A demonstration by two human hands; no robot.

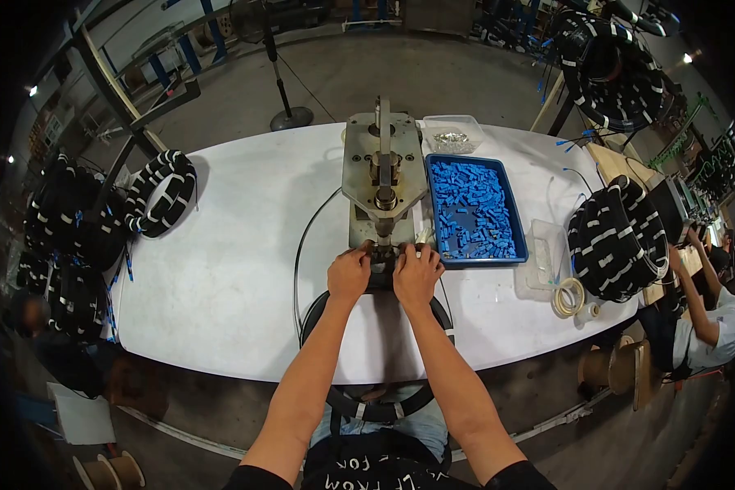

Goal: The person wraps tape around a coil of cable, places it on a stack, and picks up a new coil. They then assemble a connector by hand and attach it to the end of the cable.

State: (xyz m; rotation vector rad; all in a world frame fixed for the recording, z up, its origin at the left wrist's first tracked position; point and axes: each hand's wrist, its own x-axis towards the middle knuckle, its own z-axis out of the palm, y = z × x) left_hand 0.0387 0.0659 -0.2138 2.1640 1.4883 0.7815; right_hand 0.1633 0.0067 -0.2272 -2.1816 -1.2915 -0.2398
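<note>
My left hand (349, 273) and my right hand (417, 273) are side by side at the front foot of a grey metal press (381, 175) on the white table (220, 261). Both have their fingers curled around a small dark part and the end of a black cable (306, 245) held at the press base. What exactly lies between the fingers is hidden. The cable loops from the press down to a black coil (367, 404) hanging at my lap.
A blue tray (518, 245) full of small blue parts sits right of the press, with a clear box (453, 135) behind it. Coils of black cable with white bands (163, 192) (616, 237) lie on both table ends. Another person (706, 318) sits at the right.
</note>
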